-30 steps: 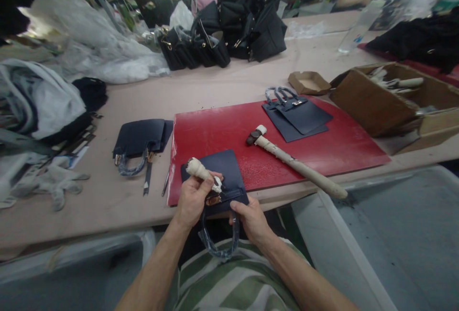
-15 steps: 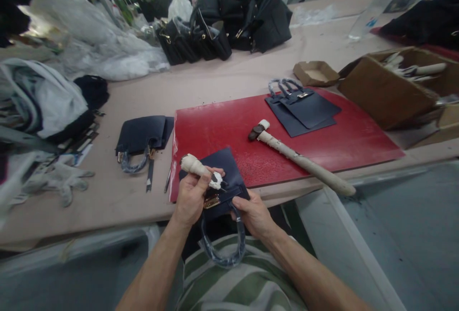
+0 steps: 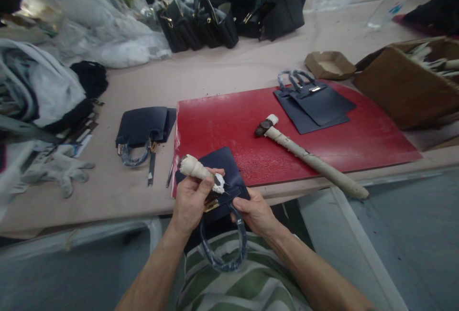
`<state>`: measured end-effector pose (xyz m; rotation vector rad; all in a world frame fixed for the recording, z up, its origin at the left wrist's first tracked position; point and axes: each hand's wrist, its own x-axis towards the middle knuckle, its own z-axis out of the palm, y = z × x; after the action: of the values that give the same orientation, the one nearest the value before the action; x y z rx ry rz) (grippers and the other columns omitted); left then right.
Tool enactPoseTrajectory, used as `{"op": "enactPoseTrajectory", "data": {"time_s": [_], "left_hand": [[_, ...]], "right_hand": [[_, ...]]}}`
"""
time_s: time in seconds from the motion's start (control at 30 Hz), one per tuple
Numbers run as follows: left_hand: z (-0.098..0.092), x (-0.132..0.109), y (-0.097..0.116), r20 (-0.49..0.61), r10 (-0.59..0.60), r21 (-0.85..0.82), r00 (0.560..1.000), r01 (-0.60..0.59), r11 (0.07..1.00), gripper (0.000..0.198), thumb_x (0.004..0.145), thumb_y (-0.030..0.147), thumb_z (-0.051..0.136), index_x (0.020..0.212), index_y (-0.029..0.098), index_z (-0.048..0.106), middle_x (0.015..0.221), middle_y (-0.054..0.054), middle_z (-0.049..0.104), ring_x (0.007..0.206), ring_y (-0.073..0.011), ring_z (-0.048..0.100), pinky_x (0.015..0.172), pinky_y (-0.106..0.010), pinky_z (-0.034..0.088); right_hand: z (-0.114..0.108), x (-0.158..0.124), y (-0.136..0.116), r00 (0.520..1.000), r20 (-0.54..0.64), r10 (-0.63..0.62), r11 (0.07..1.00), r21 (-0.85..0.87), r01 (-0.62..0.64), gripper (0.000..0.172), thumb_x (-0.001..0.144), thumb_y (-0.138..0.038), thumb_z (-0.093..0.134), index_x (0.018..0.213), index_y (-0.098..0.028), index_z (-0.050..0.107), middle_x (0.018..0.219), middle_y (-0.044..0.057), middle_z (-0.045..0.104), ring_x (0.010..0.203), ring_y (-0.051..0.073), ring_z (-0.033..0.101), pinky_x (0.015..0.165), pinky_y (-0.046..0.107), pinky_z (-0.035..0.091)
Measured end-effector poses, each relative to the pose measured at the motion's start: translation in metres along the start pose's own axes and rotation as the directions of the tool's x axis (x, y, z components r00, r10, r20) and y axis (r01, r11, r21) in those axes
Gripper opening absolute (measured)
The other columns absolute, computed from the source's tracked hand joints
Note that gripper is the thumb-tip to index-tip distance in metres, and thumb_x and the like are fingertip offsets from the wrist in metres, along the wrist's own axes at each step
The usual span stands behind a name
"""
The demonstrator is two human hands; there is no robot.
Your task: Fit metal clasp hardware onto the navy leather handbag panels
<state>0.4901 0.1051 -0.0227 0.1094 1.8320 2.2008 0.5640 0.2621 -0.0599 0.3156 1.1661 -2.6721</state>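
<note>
My left hand (image 3: pixel 190 202) is closed around a hand tool (image 3: pixel 195 166) with a thick, white tape-wrapped handle. White material sits near the tool's lower end, over a dark navy bag panel (image 3: pixel 222 160); its tip is too small to make out clearly. My right hand (image 3: pixel 257 209) grips the panel's near right edge, thumb on top beside the handle base. A plastic-wrapped loop handle (image 3: pixel 224 265) hangs from the panel toward my body. Gold-coloured hardware (image 3: pixel 211 205) shows on the panel just right of my left fingers.
A hammer (image 3: pixel 308 158) with a wrapped shaft lies across the red board (image 3: pixel 222 115). Further navy panels with handles (image 3: pixel 319 105) rest on the board's far right, others (image 3: pixel 141 124) to its left. Gloves (image 3: pixel 66 170), black bags (image 3: pixel 251 5) and a cardboard box (image 3: pixel 405 86) stand around.
The camera view has shifted, so the table's things sit slightly differently in the picture. Both hands keep their holds, and the tool's lower end appears slightly further right over the panel.
</note>
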Motion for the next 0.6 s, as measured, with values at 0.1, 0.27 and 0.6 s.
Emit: {"op": "enactPoseTrajectory", "data": {"time_s": [0.1,0.27,0.6], "left_hand": [[-0.0034,0.0003,-0.0043,0.005,0.010,-0.016,1.000,-0.010,1.000,0.026,0.089,0.042,0.072,0.102,0.020,0.073,0.111,-0.006,0.078,0.107,-0.0204,0.072,0.093,-0.027,0.057],[-0.0062,0.0013,-0.0077,0.014,0.003,0.010,1.000,-0.003,1.000,0.027,0.089,0.043,0.071,0.104,0.021,0.072,0.114,-0.007,0.077,0.110,-0.0206,0.071,0.092,-0.026,0.057],[-0.0084,0.0045,-0.0045,0.006,0.002,0.137,1.000,-0.003,0.991,0.030,0.089,0.045,0.070,0.106,0.020,0.073,0.116,-0.007,0.077,0.109,-0.0199,0.071,0.092,-0.025,0.056]], "right_hand": [[0.0009,0.0021,-0.0024,1.000,0.002,0.001,1.000,-0.025,-0.001,0.042,0.070,-0.047,0.088,0.081,-0.012,0.068,0.060,0.002,0.061,0.044,0.011,0.053,0.041,0.018,0.041],[0.0005,0.0061,-0.0008,1.000,-0.017,0.004,0.999,-0.054,-0.005,0.043,0.070,-0.048,0.089,0.077,-0.012,0.067,0.059,0.002,0.060,0.044,0.011,0.053,0.042,0.018,0.042],[0.0046,0.0100,-0.0039,1.000,-0.011,-0.003,0.998,-0.059,0.003,0.039,0.072,-0.046,0.087,0.075,-0.013,0.066,0.058,0.002,0.059,0.045,0.011,0.052,0.042,0.019,0.042]]}}
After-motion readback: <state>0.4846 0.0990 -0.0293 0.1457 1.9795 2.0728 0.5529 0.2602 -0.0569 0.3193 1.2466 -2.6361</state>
